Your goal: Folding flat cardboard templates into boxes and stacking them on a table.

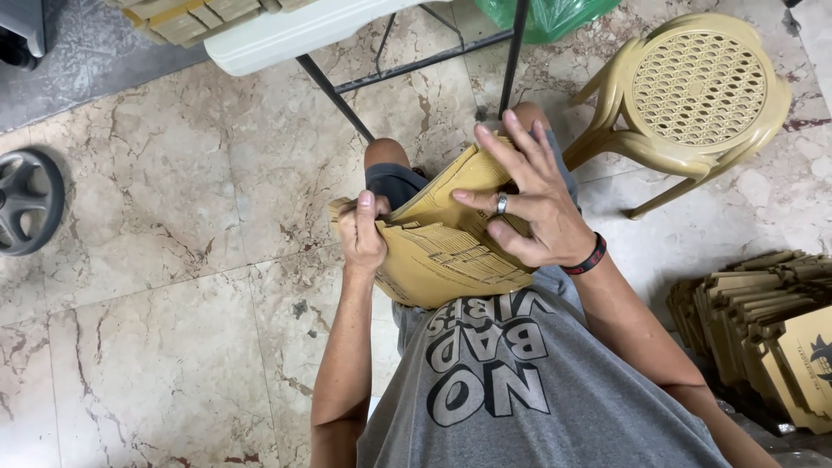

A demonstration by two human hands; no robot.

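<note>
Grey T-shirt (537, 390) fabric is filling the bottom of the view, nearest the camera, on a person who is sitting and looking down at their lap. Far to the left, a dark wheel (28, 201) is resting on the marble floor (173, 347). Moving right, the left hand (362, 232) is closing around the left edge of a stack of flat tan cardboard sheets (442, 260), its thumb pressing on top. That stack is lying across the person's lap, tilting up toward the knees. On the other side, the right hand (529, 204) is lying open with fingers spread over the upper sheets, touching them and lifting their edges; it is wearing a ring, and a dark wristband (588, 257) is circling the wrist. Above, a white folding counter (286, 35) with black legs is standing over the knees. Further right, a tan plastic stool (693, 95) is standing on the floor, and more folded cardboard pieces (763, 321) are piling up at the right edge.
</note>
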